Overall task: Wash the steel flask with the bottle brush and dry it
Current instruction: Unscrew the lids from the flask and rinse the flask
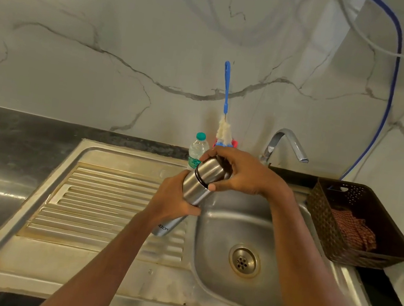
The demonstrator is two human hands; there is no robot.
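Left hand: fingers wrapped round flask mid-body. Flask held tilted above the sink, over the basin's left edge; lower part half hidden by the wrist. Right hand: fingers clamped on the cap end. Brush upright at the back edge, base hidden. Cloth in basket, right edge.

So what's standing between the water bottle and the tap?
The bottle brush stands there against the wall, nearer the water bottle than the tap, with something red at its foot. The head view shows it.
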